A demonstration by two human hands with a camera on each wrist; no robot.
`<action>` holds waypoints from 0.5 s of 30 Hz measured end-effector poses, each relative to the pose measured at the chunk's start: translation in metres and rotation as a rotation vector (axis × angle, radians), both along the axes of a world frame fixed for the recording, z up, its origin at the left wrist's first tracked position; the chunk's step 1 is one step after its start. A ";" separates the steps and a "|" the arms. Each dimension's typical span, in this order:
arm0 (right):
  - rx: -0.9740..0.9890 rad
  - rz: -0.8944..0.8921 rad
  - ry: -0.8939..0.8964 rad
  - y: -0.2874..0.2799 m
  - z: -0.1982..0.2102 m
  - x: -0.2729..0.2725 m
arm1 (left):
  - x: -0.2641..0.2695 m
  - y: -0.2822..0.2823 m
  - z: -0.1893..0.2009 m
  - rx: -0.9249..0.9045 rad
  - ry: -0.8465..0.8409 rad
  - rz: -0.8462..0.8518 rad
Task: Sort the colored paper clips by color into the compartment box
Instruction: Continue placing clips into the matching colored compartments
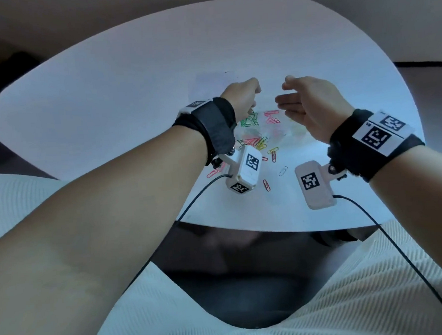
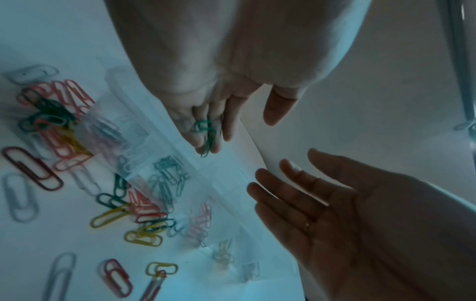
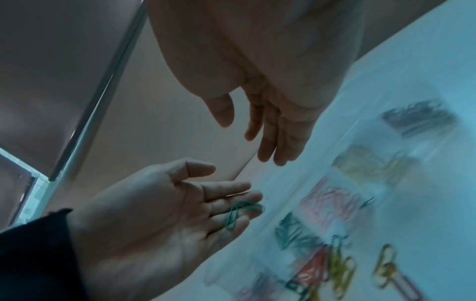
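- green clips (image 3: 240,213) lie loose on the left hand's (image 3: 154,213) flat, straight fingers above the clear compartment box (image 2: 226,175).
- right hand (image 1: 306,102): fingers apart, holding nothing.
- box already holds sorted green, pink, yellow groups.
- many loose clips (image 2: 59,126) remain on the table (image 1: 107,96); roughly midway.

Dim bluish light, glare washing the tabletop, wide-angle bending at edges, wrist views blurred
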State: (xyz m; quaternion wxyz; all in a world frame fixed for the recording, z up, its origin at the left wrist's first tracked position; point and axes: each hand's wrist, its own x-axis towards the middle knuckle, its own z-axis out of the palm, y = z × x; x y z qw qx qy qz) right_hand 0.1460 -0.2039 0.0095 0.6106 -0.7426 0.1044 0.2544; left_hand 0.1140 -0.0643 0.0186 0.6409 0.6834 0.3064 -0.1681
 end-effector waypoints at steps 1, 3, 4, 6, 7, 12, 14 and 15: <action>-0.049 0.027 -0.037 -0.005 0.000 -0.001 | -0.001 0.000 -0.003 0.008 -0.005 -0.028; -0.245 0.124 -0.177 -0.014 0.000 -0.002 | -0.006 0.002 -0.005 0.036 -0.014 -0.088; -0.397 0.201 -0.272 -0.018 -0.001 -0.001 | -0.009 0.004 -0.004 0.052 -0.018 -0.110; -0.665 0.378 -0.391 -0.025 -0.006 -0.001 | -0.013 0.011 -0.004 0.143 -0.073 -0.145; -0.754 0.457 -0.395 -0.028 -0.010 -0.001 | -0.015 0.016 -0.004 0.173 -0.112 -0.133; -0.950 0.498 -0.451 -0.032 -0.028 -0.006 | -0.029 0.041 -0.012 0.284 -0.223 0.002; -0.929 0.471 -0.516 -0.031 -0.028 -0.007 | -0.035 0.054 -0.017 0.316 -0.244 0.054; -0.902 0.448 -0.532 -0.031 -0.027 -0.007 | -0.038 0.061 -0.020 0.343 -0.245 0.071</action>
